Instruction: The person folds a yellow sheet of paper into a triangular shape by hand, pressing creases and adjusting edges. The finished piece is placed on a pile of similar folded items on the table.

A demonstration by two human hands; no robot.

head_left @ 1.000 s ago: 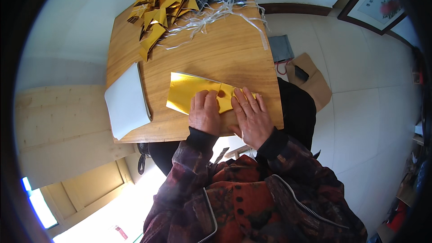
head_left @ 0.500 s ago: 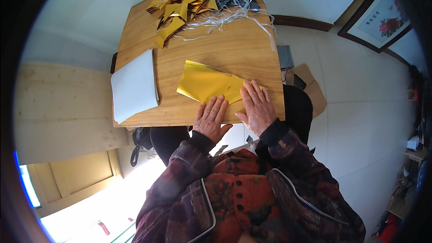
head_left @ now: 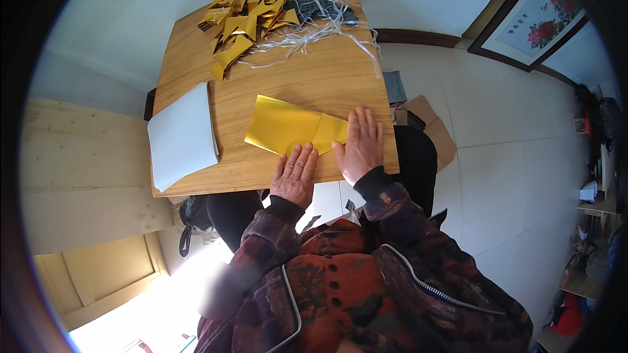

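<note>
A folded sheet of shiny gold paper [head_left: 288, 123] lies on the wooden table [head_left: 196, 52] in front of me. My left hand [head_left: 296, 173] rests flat with its fingertips on the paper's near edge, fingers stretched. At the paper's right end my right hand [head_left: 362, 146] lies flat, fingers extended over that end and hiding it. Neither hand grips anything. To the left a stack of white-backed sheets [head_left: 183, 134] sits by the table's edge.
A heap of folded gold paper pieces [head_left: 245, 23] covers the table's far left. Beside it lie tangled clear plastic strips [head_left: 314, 33] over a dark bundle [head_left: 317, 8]. Cardboard [head_left: 428, 127] lies on the floor to the right. A framed flower picture [head_left: 536, 19] leans at the far right.
The whole view has shifted, with the table lower and further left. My right hand lies more upright across the paper's right end; both hands stay flat on the paper.
</note>
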